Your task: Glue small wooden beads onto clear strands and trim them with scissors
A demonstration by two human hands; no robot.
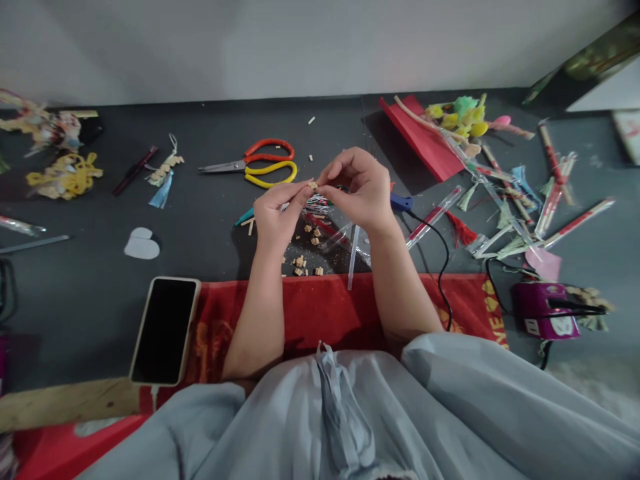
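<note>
My left hand and my right hand meet above the middle of the dark table. Both pinch a tiny pale wooden piece between thumb and forefinger. Below them lie several small clusters of pale wooden bits. A bunch of thin wires or pins with pale heads shows partly between the hands. Left of my hands rest scissors with one orange and one yellow handle loop. A blue-handled corded tool sticks out beyond my right wrist; its front is hidden.
A phone lies at the left on a red towel. Wrapped sticks, tassels and a red envelope crowd the right. A black cord crosses near my right forearm. A purple box stands far right; a tasselled charm lies left.
</note>
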